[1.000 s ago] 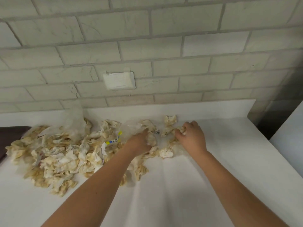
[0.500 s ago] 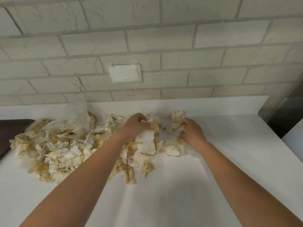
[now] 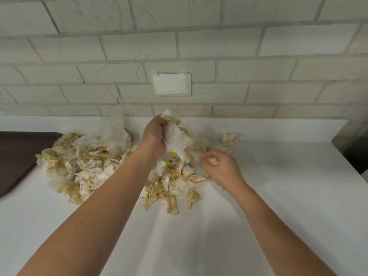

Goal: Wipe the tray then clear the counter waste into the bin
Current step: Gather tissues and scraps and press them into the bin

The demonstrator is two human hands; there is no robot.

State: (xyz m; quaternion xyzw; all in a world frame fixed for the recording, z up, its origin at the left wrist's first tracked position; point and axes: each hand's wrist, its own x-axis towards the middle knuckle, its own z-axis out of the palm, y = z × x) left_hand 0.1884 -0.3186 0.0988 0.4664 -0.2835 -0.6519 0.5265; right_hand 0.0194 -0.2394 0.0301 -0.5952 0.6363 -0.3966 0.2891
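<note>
- Waste paper (image 3: 89,166), crumpled and stained yellow-brown, lies heaped on the white counter (image 3: 278,196), below and to the left of the wall plate (image 3: 171,84).
- Your left hand (image 3: 154,136) is straight below the wall plate, fingers curled tight round a wad of tissue (image 3: 177,136) held up above the heap.
- Your right hand (image 3: 223,168) is below and to the right of the wall plate, at the heap's right edge. It is curled, with a small scrap (image 3: 213,160) pinched in its fingertips.
- A wrapper (image 3: 171,157) with blue and yellow print shows just under the wad, below the wall plate and between your two hands.
- One crumpled piece (image 3: 230,139) lies apart from the heap, below and to the right of the wall plate, near the counter's back edge.
- The dark brown tray (image 3: 18,156) sits on the counter far to the left of the wall plate, its near corner just beside the heap's left end.
- A dark object (image 3: 354,148) stands far to the right of the wall plate; you cannot tell what it is.
</note>
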